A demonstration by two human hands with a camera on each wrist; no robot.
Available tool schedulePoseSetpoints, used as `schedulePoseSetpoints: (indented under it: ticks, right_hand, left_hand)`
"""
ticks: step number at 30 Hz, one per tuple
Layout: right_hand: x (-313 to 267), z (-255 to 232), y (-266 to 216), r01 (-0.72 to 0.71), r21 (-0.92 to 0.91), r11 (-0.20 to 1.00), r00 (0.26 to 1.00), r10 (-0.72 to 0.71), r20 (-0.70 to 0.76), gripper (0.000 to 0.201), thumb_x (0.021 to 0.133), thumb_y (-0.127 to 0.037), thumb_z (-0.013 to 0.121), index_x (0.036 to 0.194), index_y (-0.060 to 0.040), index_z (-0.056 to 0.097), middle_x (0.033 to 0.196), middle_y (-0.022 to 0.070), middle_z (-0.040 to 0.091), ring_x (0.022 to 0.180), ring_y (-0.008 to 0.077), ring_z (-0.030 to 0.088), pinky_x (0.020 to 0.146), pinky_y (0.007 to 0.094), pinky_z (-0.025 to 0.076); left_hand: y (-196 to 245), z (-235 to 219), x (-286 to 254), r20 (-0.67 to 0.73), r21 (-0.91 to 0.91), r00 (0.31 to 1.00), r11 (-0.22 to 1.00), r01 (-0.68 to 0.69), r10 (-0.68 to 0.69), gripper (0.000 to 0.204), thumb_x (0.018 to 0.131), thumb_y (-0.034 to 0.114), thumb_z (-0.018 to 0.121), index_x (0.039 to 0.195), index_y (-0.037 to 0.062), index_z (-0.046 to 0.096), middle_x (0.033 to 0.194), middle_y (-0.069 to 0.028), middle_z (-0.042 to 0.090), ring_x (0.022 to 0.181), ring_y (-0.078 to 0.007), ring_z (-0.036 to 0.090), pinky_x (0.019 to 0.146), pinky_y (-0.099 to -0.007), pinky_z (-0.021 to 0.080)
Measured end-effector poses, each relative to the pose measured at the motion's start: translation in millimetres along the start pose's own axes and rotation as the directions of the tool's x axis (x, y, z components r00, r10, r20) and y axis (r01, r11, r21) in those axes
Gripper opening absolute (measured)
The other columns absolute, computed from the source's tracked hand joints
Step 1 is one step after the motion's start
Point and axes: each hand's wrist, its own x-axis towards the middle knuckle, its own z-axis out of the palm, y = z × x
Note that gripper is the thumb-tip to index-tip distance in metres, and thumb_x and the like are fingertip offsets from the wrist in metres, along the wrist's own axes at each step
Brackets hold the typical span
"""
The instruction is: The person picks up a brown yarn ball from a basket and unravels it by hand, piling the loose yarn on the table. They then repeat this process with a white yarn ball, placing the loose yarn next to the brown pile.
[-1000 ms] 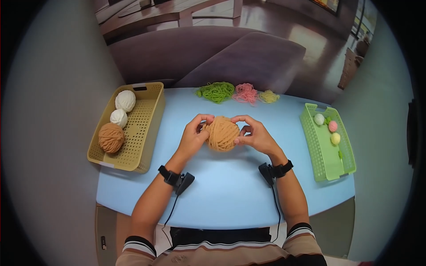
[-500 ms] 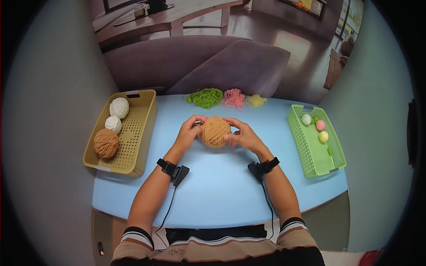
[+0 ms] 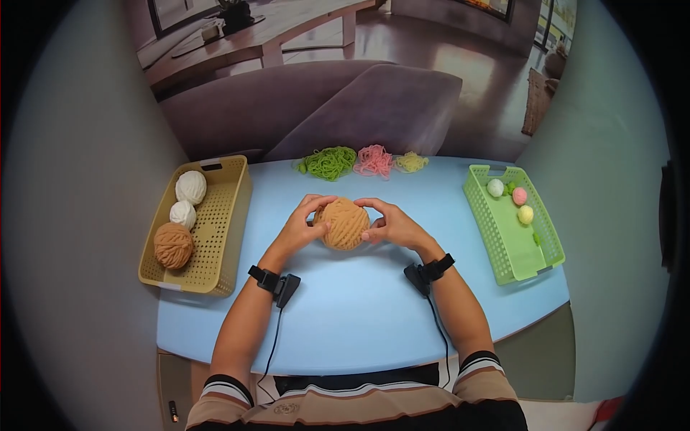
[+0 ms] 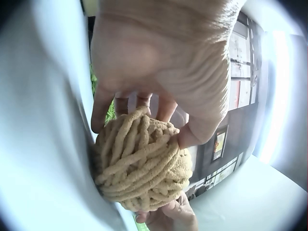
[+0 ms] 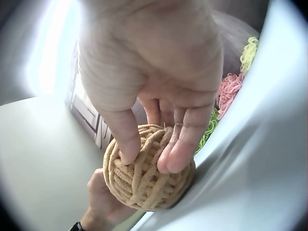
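Observation:
Between the two hands, over the middle of the table, is a thick tan ball of yarn (image 3: 344, 225). My left hand (image 3: 302, 225) grips its left side, thumb on the near face and fingers curled over the top. On the opposite side my right hand (image 3: 397, 226) holds the ball with thumb and fingertips. In the left wrist view the yarn ball (image 4: 144, 163) shows thick crossing strands, with the left thumb pressed on them. The right wrist view has the right thumb and fingers touching the wound strands of the yarn ball (image 5: 144, 178).
At the left stands a tan basket (image 3: 228, 230) with two white yarn balls and a brown yarn ball (image 3: 173, 246). A green basket (image 3: 514, 262) with several small balls is at the right. Along the back lie loose green yarn (image 3: 329, 164), pink yarn (image 3: 374, 161) and yellow yarn (image 3: 411, 163).
The yarn ball has been turned between the hands, its strands now running differently. My left thumb has shifted onto its near face. The head view has also shifted a little.

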Motion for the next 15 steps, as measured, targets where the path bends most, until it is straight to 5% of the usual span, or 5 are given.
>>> schedulePoseSetpoints:
  ticks: [3, 15]
  right_hand:
    - [-1.0, -1.0, 2.2, 0.034, 0.076, 0.997, 0.998, -0.038, 0.046, 0.076, 0.078, -0.012, 0.084, 0.144, -0.0070, 0.046, 0.146, 0.0150, 0.048, 0.084, 0.0176, 0.070, 0.072, 0.0308, 0.059]
    - [-4.2, -3.5, -4.4, -0.016, 0.053, 0.998, 0.994, 0.010, 0.109, 0.066, 0.080, -0.010, 0.082, 0.137, -0.0087, 0.049, 0.148, 0.0143, 0.045, 0.087, 0.0183, 0.070, 0.072, 0.0302, 0.059]
  left_hand:
    - [15.2, -5.4, -7.2, 0.063, -0.011, 0.995, 0.996, 0.084, -0.083, 0.052, 0.078, 0.016, 0.070, 0.128, 0.0084, 0.058, 0.130, -0.0078, 0.049, 0.126, -0.0239, 0.050, 0.099, -0.0404, 0.050]
    - [33.7, -15.4, -7.4, 0.159, 0.116, 0.984, 0.991, 0.067, -0.085, 0.049, 0.077, 0.023, 0.080, 0.120, 0.0127, 0.059, 0.127, -0.0062, 0.048, 0.122, -0.0219, 0.050, 0.092, -0.0395, 0.054]
